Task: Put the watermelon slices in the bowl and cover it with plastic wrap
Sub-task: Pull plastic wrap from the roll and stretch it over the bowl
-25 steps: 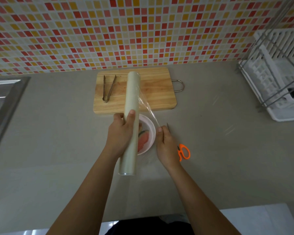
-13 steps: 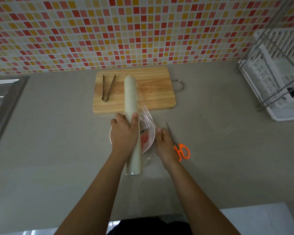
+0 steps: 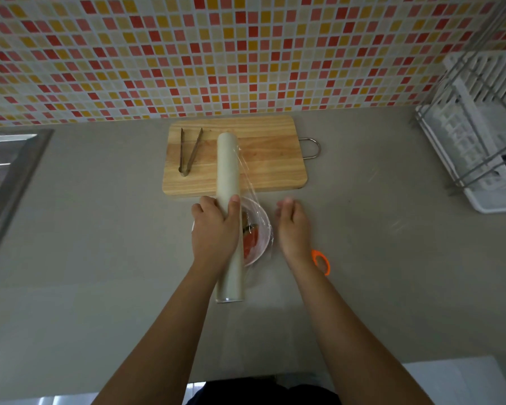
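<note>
A white bowl (image 3: 264,226) with red watermelon slices (image 3: 251,242) stands on the grey counter, just in front of the cutting board. My left hand (image 3: 215,233) grips a long roll of plastic wrap (image 3: 228,171) that lies lengthwise over the bowl's left half. A clear sheet of film (image 3: 254,200) runs from the roll down across the bowl's right side. My right hand (image 3: 292,226) hovers to the right of the bowl, fingers relaxed, holding nothing. It covers most of the orange-handled scissors (image 3: 322,261).
The wooden cutting board (image 3: 269,159) with metal tongs (image 3: 189,152) lies behind the bowl against the tiled wall. A steel sink (image 3: 3,176) is at the left edge. A white dish rack (image 3: 479,135) stands at the right.
The roll has come down lower over the bowl. My right hand has let go of the film's edge and moved right, over the scissors.
</note>
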The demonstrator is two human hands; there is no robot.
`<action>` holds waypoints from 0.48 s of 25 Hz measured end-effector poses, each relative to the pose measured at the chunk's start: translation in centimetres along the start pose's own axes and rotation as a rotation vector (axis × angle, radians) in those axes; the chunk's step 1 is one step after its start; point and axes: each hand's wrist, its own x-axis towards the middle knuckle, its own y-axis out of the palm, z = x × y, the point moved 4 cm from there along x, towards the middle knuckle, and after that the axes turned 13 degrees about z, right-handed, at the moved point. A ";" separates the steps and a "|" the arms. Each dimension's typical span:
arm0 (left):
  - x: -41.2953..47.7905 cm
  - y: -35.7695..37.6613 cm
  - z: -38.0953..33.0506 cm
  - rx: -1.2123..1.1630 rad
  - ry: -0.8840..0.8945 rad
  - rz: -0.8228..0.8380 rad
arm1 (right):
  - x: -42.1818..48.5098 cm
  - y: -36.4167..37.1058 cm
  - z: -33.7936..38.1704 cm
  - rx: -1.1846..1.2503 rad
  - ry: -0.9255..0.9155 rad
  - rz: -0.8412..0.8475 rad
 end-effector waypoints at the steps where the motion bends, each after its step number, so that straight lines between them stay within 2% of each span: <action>1: 0.0 0.1 0.0 0.000 -0.003 0.002 | 1.2 0.1 1.2 -0.034 -0.023 0.060; 5: 0.0 0.1 -0.1 0.012 -0.019 0.013 | 4.9 1.4 4.4 -0.187 -0.027 0.259; 9: 0.0 0.2 -0.2 0.043 -0.028 0.019 | 6.6 3.2 4.7 -0.126 0.145 0.416; 12: -0.1 0.3 -0.4 0.057 -0.031 0.017 | 7.0 3.7 4.8 -0.004 0.134 0.379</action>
